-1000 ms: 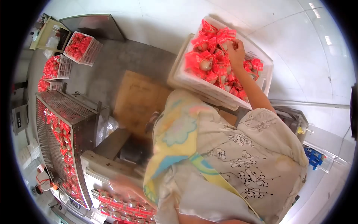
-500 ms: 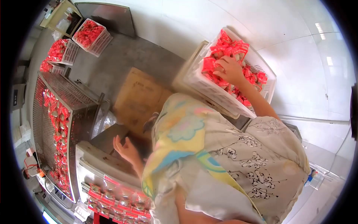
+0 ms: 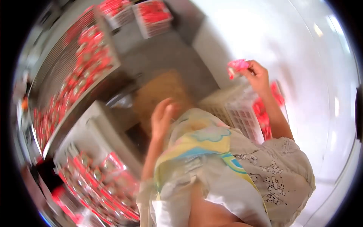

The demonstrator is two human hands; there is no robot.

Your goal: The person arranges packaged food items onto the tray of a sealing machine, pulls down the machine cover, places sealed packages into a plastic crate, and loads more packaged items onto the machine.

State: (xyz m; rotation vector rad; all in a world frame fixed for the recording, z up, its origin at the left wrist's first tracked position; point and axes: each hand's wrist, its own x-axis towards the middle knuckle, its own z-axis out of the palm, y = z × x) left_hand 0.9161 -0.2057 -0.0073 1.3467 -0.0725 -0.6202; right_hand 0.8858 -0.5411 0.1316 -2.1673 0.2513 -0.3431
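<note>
My right hand (image 3: 258,75) is raised above the white crate (image 3: 245,119) at my right, its fingers pinched on a red plastic packet (image 3: 237,68). What the packet contains is too blurred to tell. More red packets (image 3: 264,113) lie in that crate, partly hidden behind my right forearm. My left hand (image 3: 163,115) is held up in front of my apron, smeared by motion, fingers extended with nothing seen in them.
To the left, a perforated metal table (image 3: 119,64) carries many red packets. Rows of red packets (image 3: 98,181) lie at the lower left beside a pale ledge (image 3: 100,125). Crates of packets (image 3: 153,19) stand at the back. Flattened cardboard (image 3: 160,90) lies on the floor.
My right hand has lifted out of the crate with a red packet. My left hand has risen and moved right. The whole view has turned left.
</note>
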